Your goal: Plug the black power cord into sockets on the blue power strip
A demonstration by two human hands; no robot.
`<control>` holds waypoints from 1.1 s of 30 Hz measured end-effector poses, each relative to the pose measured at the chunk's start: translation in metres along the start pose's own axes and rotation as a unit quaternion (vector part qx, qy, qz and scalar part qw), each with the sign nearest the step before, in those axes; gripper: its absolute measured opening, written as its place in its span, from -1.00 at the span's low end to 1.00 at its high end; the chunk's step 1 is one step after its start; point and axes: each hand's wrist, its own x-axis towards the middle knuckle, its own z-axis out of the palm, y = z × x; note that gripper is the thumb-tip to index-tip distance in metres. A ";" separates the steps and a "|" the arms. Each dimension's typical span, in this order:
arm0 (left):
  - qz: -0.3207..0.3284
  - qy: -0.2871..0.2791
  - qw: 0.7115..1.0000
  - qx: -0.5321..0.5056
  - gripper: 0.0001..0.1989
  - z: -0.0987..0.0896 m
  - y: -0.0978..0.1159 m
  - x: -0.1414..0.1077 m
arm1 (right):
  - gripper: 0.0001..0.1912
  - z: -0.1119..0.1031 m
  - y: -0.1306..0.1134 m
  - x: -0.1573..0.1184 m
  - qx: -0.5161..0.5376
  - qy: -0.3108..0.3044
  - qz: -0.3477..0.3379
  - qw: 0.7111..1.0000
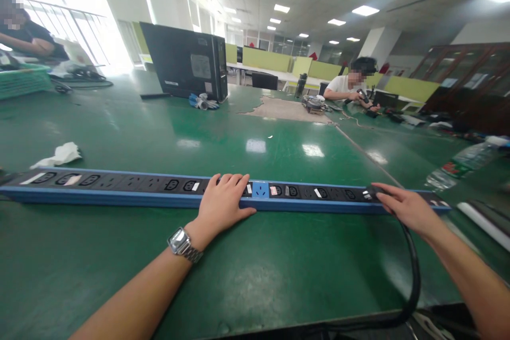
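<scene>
A long blue-and-black power strip [139, 183] lies across the green table, with rows of sockets and one blue socket block [261, 189] near its middle. My left hand [223, 196], with a watch on the wrist, grips the strip just left of that block, fingers over the top and thumb along the near side. Toward the strip's right end, my right hand [402, 204] pinches a black plug [374, 191], its bright metal prongs facing left. Whether the plug touches the strip I cannot tell. A thick black cable [414, 271] hangs from the plug past the table's front edge.
A black computer tower [187, 64] stands at the back, with gloves [204, 101] before it. Crumpled tissue [59, 155] lies left; a plastic bottle [464, 163] is at right. A green basket [24, 81] sits far left. Two people sit across the table.
</scene>
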 end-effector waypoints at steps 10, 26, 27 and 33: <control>0.002 0.002 1.000 -0.006 -0.25 0.000 0.002 0.001 | -0.29 -0.004 -0.018 0.012 -0.069 -0.097 -0.004 0.993; 0.181 0.168 0.937 -0.246 -0.42 -0.018 0.048 0.000 | -0.25 0.077 -0.198 -0.074 0.220 -0.143 -0.140 0.955; 0.172 0.192 0.931 -0.259 -0.55 -0.022 0.042 -0.002 | -0.24 0.086 -0.204 -0.076 0.266 -0.150 -0.144 0.941; 0.027 0.225 0.945 -0.236 -0.72 -0.036 -0.018 -0.029 | -0.52 0.134 -0.192 -0.066 0.402 -0.153 -0.067 0.900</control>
